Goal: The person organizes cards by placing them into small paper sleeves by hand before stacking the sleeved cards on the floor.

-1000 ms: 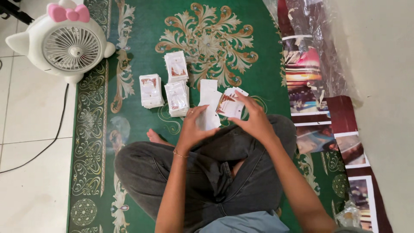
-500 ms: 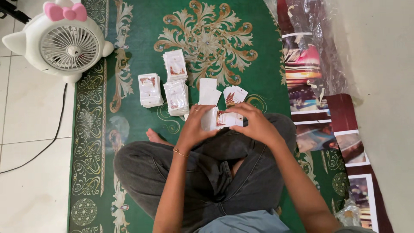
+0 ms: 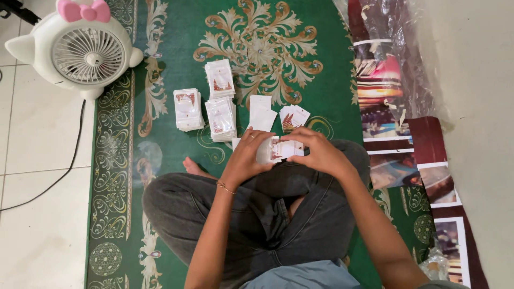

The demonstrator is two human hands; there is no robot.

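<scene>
Setting: green patterned carpet (image 3: 160,225) on a white tiled floor. Both hands meet above the lap: left hand (image 3: 247,155) closed on a small clear plastic sleeve (image 3: 264,151), right hand (image 3: 316,154) pinching a small white printed card (image 3: 285,148) at its mouth. Keep the card square to the opening. Filled stacks (image 3: 220,118) lie toward the carpet's far edge; a white round fan (image 3: 85,51) stands off its far left corner.
</scene>
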